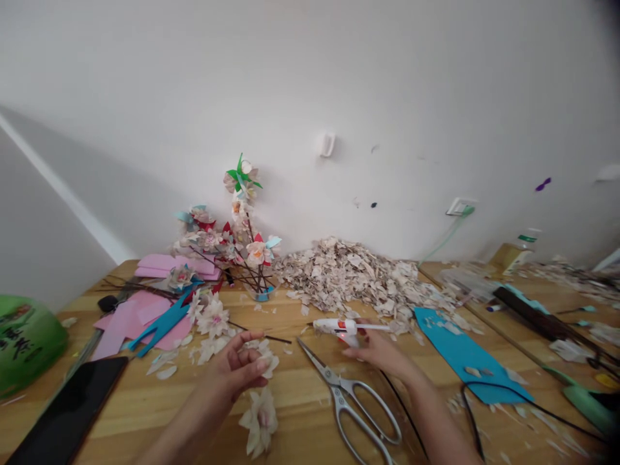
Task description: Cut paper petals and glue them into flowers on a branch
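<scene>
Working hands: apart, one on either side of the scissors (334, 376).
Left hand (239, 369): curled, left of the scissors, fingertips against pale petals (269, 365); I can't tell whether they're pinched.
Right hand (378, 352): closed round the glue gun (329, 326), just beyond the scissors, nozzle pointing left.
Loose flower (260, 421): on the tabletop (296, 413), left of the scissors' handles.
Twig (278, 338): lying near the scissors' tips.
Flowering stems (249, 226): standing in a clear cup (262, 295), beyond the scissors and leftward.
Step in hand: handling gun and petals, I'd judge.
Next move: calls for steady aim, fingers kept off the nozzle.
</scene>
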{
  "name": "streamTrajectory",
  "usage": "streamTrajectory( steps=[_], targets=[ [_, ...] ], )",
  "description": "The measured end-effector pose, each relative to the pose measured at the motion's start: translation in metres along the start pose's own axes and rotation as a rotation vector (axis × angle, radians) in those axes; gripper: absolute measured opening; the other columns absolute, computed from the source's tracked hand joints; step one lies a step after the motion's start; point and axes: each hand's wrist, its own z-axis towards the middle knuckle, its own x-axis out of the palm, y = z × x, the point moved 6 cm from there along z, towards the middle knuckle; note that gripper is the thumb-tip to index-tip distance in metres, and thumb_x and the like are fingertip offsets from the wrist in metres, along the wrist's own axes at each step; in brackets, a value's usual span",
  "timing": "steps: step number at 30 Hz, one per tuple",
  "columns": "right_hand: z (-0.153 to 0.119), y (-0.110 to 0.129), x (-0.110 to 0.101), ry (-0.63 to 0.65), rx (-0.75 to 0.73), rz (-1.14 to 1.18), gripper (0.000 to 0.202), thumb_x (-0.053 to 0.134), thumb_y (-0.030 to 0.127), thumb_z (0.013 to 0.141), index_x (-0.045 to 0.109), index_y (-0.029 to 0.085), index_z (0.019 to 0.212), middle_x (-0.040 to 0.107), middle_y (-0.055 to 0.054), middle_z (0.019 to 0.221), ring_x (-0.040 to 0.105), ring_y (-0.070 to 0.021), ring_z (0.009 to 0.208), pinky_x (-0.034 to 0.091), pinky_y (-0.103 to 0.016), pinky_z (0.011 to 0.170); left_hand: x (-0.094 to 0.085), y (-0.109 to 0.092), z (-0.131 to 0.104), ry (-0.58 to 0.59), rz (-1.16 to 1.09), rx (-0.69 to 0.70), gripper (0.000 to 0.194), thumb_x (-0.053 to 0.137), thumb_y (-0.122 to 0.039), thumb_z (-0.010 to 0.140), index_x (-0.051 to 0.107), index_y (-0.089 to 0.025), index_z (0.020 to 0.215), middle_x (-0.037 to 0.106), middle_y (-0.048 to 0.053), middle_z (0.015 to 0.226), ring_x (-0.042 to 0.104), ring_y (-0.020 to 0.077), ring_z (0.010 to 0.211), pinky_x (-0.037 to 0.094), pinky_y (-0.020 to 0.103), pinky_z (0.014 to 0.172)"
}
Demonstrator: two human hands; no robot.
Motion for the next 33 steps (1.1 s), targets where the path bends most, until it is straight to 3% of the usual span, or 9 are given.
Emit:
streamTrajectory(
  steps=[3, 6, 11, 15, 21, 25, 33],
  targets=[
    [0.014, 0.001, 0.027, 0.042, -0.002, 0.08, 0.037, 0.067, 0.031, 0.062, 0.064, 0.011, 0.093, 0.069, -0.01, 0.094, 0.062, -0.0262, 0.086, 0.045, -0.037, 0.079, 0.001, 0.001, 0.0, 0.014, -0.001, 0.027, 0.045, 0.079, -0.023, 0.055, 0.055, -0.02, 0.094, 0.055, -0.007, 0.055, 0.051, 0.0078, 0.052, 0.046, 0.022, 0.056],
    [0.016, 0.0, 0.036, -0.005, 0.024, 0.156, 0.035, 0.062, 0.036, 0.066, 0.065, 0.01, 0.09, 0.07, -0.013, 0.095, 0.063, -0.0298, 0.088, 0.045, -0.043, 0.082, -0.001, 0.001, 0.003, 0.013, -0.005, 0.078, 0.049, 0.079, -0.025, 0.054, 0.056, -0.02, 0.097, 0.059, -0.006, 0.056, 0.054, 0.0095, 0.054, 0.045, 0.023, 0.055],
    [-0.012, 0.016, 0.038, -0.034, 0.036, 0.303, 0.043, 0.061, 0.052, 0.066, 0.067, 0.016, 0.09, 0.071, -0.01, 0.093, 0.063, -0.0298, 0.089, 0.048, -0.043, 0.082, -0.006, 0.001, 0.01, 0.052, 0.034, 0.122, 0.049, 0.078, -0.024, 0.057, 0.053, -0.022, 0.1, 0.062, -0.005, 0.059, 0.055, 0.0097, 0.053, 0.045, 0.023, 0.055],
    [-0.04, 0.048, 0.048, 0.109, -0.049, 0.457, 0.039, 0.065, 0.05, 0.065, 0.066, 0.02, 0.089, 0.071, -0.006, 0.089, 0.063, -0.0257, 0.083, 0.049, -0.039, 0.079, -0.008, -0.002, 0.009, 0.019, 0.102, 0.142, 0.05, 0.075, -0.023, 0.061, 0.05, -0.022, 0.104, 0.063, -0.005, 0.062, 0.055, 0.0093, 0.056, 0.043, 0.023, 0.058],
    [-0.051, 0.075, 0.049, 0.134, -0.144, 0.321, 0.027, 0.063, 0.049, 0.065, 0.061, 0.022, 0.068, 0.062, -0.002, 0.069, 0.057, -0.0214, 0.067, 0.05, -0.033, 0.064, -0.006, -0.008, 0.004, -0.031, 0.148, 0.17, 0.052, 0.075, -0.025, 0.062, 0.049, -0.021, 0.106, 0.064, -0.004, 0.065, 0.055, 0.0103, 0.059, 0.041, 0.023, 0.059],
    [-0.052, 0.076, 0.049, 0.13, -0.151, 0.292, 0.024, 0.063, 0.046, 0.066, 0.06, 0.022, 0.067, 0.061, -0.002, 0.068, 0.057, -0.0212, 0.067, 0.05, -0.033, 0.064, -0.006, -0.008, 0.003, -0.048, 0.157, 0.172, 0.05, 0.075, -0.025, 0.062, 0.05, -0.022, 0.105, 0.063, -0.005, 0.063, 0.054, 0.0098, 0.058, 0.04, 0.022, 0.058],
    [-0.055, 0.061, 0.054, 0.041, -0.018, 0.369, 0.029, 0.068, 0.043, 0.061, 0.064, 0.02, 0.078, 0.065, -0.005, 0.084, 0.058, -0.0248, 0.081, 0.048, -0.037, 0.075, -0.006, -0.009, 0.002, -0.047, 0.157, 0.171, 0.052, 0.074, -0.027, 0.062, 0.048, -0.02, 0.107, 0.063, -0.005, 0.064, 0.054, 0.0091, 0.059, 0.041, 0.022, 0.059]
  ],
)
